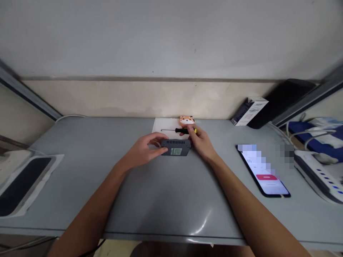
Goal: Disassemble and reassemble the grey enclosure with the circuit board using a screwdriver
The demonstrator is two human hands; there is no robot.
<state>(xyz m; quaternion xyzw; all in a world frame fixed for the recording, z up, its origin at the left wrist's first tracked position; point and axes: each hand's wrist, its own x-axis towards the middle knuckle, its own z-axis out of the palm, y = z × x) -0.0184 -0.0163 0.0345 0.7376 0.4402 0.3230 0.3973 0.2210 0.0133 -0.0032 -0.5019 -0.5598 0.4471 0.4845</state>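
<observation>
In the middle of the desk, a small dark grey box (pixel 175 147) with a row of vent slots and a pale green label stands on its edge. My left hand (pixel 146 150) grips its left end, thumb in front and fingers over the top. Behind the box lies a screwdriver (pixel 184 131) with a black and yellow handle, its thin shaft pointing left. My right hand (pixel 199 139) pinches that handle between thumb and fingers, close to the box's right end. An orange fox-faced item (pixel 187 120) and a white sheet (pixel 160 125) are just behind.
To the right lies a lit phone (pixel 264 175), with a white power strip (pixel 320 175) beyond it. A small carton (pixel 249 111) and a black cylinder (pixel 281 101) stand at the back right. A dark flat device (pixel 25 184) lies at left. A wall closes off the back.
</observation>
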